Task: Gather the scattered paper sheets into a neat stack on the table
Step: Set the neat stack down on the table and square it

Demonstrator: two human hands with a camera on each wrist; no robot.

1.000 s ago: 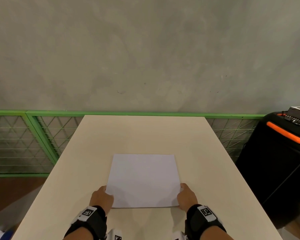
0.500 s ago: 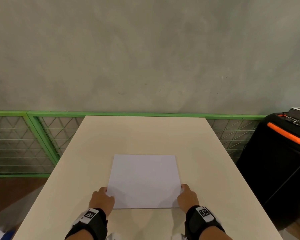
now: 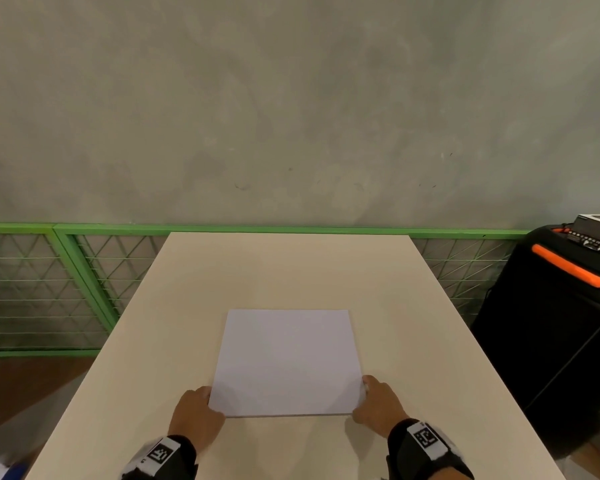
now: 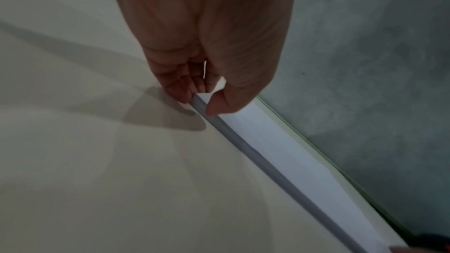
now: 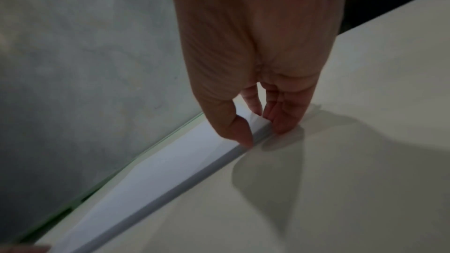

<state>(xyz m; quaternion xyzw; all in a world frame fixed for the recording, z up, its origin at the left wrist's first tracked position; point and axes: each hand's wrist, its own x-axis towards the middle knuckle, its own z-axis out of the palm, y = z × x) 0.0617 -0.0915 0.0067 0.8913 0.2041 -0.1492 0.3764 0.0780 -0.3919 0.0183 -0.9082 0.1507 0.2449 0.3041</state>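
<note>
A squared white paper stack lies flat on the beige table, in its near half. My left hand holds the stack's near-left corner. In the left wrist view the thumb rests on the top sheet and the curled fingers press against the side of the paper stack. My right hand holds the near-right corner the same way. In the right wrist view its thumb lies on top of the paper stack and its fingers sit at the side.
A green mesh fence runs behind and to the left of the table, below a grey concrete wall. A black case with an orange handle stands close to the table's right edge.
Both wrists have drawn back slightly toward me. The paper stack stays in the same place, with both hands still at its near corners.
</note>
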